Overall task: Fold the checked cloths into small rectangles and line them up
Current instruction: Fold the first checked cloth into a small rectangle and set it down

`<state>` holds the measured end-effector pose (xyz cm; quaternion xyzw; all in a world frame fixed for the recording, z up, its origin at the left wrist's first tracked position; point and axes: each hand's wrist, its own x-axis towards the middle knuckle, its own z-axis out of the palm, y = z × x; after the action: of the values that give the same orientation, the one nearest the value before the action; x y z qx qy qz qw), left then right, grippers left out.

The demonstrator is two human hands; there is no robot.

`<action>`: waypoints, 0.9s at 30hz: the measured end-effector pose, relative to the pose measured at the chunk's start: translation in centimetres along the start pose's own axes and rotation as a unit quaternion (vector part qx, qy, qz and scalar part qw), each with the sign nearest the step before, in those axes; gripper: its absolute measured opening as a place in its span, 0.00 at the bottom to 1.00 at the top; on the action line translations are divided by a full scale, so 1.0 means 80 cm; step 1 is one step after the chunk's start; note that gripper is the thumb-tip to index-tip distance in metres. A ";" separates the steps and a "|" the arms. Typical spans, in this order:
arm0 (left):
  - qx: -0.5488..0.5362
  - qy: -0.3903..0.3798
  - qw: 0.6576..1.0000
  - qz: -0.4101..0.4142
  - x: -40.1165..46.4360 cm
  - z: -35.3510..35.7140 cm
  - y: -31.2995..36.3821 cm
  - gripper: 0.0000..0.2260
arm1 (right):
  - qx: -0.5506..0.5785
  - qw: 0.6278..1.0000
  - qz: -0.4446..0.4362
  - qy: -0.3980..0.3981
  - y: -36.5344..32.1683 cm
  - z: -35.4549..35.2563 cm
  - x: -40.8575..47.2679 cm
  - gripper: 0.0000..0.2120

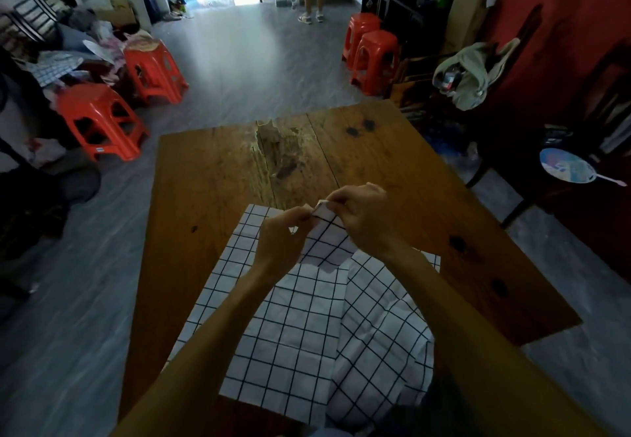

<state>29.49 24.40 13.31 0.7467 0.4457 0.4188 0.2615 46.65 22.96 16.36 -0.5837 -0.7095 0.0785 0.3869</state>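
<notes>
Checked cloth [293,327] spread over table's near edge, far corner lifted. Left hand [281,242] and right hand [367,221] both pinch that raised corner, fingertips close together. Wooden table [205,197] worn near far edge. Red stools [102,119] on floor beyond far-left corner.

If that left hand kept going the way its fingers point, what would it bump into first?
The left hand points right, at the right hand, with which it shares a pinched corner of the cloth. It would probably meet that hand's fingers almost at once, though depth is hard to judge.
</notes>
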 end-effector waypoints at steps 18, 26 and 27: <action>0.066 -0.045 0.996 -0.047 -0.020 0.005 -0.046 0.05 | 0.112 0.990 0.090 0.014 0.019 -0.028 0.002 0.05; 0.072 -0.047 0.996 -0.018 0.002 0.007 -0.024 0.16 | 0.097 0.991 0.088 -0.008 0.030 -0.014 -0.008 0.05; 0.068 -0.052 0.996 0.000 0.008 0.010 -0.015 0.16 | 0.097 0.992 0.078 -0.018 0.028 -0.011 -0.010 0.05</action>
<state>29.83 25.50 12.22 0.7838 0.4587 0.3479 0.2329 48.95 22.63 15.33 -0.5953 -0.6578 0.1874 0.4217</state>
